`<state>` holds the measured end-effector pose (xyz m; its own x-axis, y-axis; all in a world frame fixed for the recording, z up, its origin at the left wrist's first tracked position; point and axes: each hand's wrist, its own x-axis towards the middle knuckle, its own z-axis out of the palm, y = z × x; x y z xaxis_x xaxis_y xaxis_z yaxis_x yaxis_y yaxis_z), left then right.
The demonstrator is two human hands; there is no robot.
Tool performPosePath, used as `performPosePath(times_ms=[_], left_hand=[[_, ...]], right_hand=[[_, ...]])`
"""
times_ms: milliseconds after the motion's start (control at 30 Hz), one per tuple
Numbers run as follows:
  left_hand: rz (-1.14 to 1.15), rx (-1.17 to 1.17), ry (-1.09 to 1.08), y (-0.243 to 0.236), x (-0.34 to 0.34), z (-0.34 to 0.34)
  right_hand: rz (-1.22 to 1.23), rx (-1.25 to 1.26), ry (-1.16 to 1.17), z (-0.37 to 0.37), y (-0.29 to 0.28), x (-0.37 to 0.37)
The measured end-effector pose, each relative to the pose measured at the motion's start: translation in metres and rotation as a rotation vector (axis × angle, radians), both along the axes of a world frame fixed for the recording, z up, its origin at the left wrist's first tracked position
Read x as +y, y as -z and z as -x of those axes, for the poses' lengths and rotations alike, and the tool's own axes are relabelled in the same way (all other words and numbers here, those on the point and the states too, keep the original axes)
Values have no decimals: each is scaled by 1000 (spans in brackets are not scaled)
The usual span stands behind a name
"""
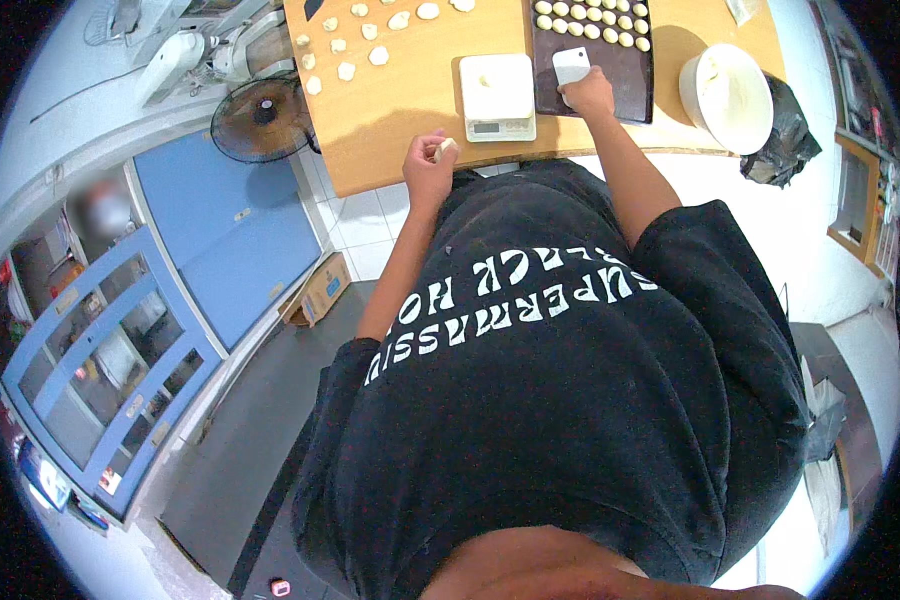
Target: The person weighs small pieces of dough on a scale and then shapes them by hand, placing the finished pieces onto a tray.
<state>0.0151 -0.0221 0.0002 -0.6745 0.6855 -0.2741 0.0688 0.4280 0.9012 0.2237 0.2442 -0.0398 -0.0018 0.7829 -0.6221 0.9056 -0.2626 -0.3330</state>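
My left hand (430,172) is closed around a small pale piece of dough (446,150) at the table's front edge. Just to its right stands a white kitchen scale (511,100), with a lump of dough (486,82) on its plate. Over the near part of a dark baking tray (634,98), my right hand (589,93) grips a flat white rectangular thing (570,64) with a dark spot near one corner; its kind is unclear. Rows of round dough balls (594,15) fill the tray's far part. Left of the scale, several flattened dough pieces (378,56) lie spaced apart.
The wooden table (390,130) reaches across the top of the view. A large white bowl (754,120) with pale contents sits at its right, beside a black plastic bag (785,140). A dark fan (262,118) stands close to the left edge. An open cardboard box (325,290) rests below.
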Motion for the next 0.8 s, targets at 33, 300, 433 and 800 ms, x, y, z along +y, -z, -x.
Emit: performPosePath(times_ms=[33, 300, 433, 800], left_hand=[[-6, -10, -14, 2, 3, 0], [202, 81, 21, 0, 2, 14], [360, 137, 63, 19, -11, 42], [103, 413, 545, 42, -1, 144]], right_hand=[[-4, 4, -5, -5, 9, -1], [-316, 383, 10, -23, -4, -24], [-200, 586, 155, 7, -42, -51], [-155, 501, -227, 123, -64, -161]])
